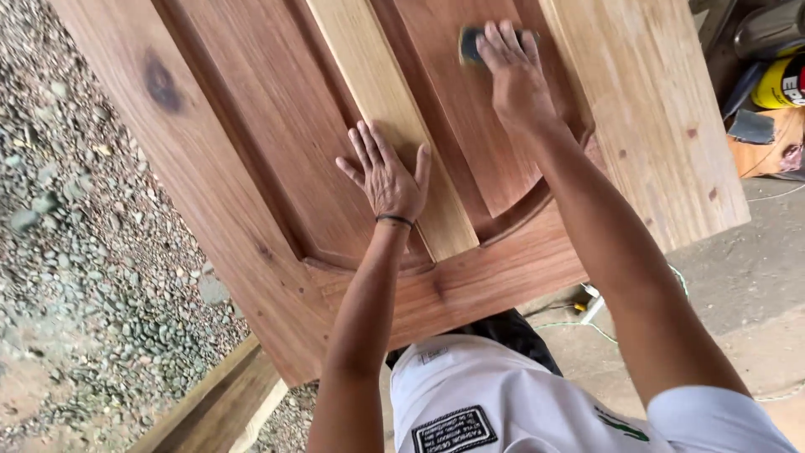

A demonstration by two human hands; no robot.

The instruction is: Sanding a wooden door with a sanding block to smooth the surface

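Nearest, a white shirt (503, 394) carries one black rectangular patch with pale lettering and a small green mark, both cut off by the frame's lower edge. Beyond it lies one wooden door (251, 126) with two reddish recessed panels and a pale centre strip. The left hand (387, 172) rests flat and open, fingers spread, across panel and strip. Farther on, the right hand (513, 71) presses a dark sanding pad (470, 44), mostly hidden under the fingers. A yellow can (780, 82) sits cropped at far right.
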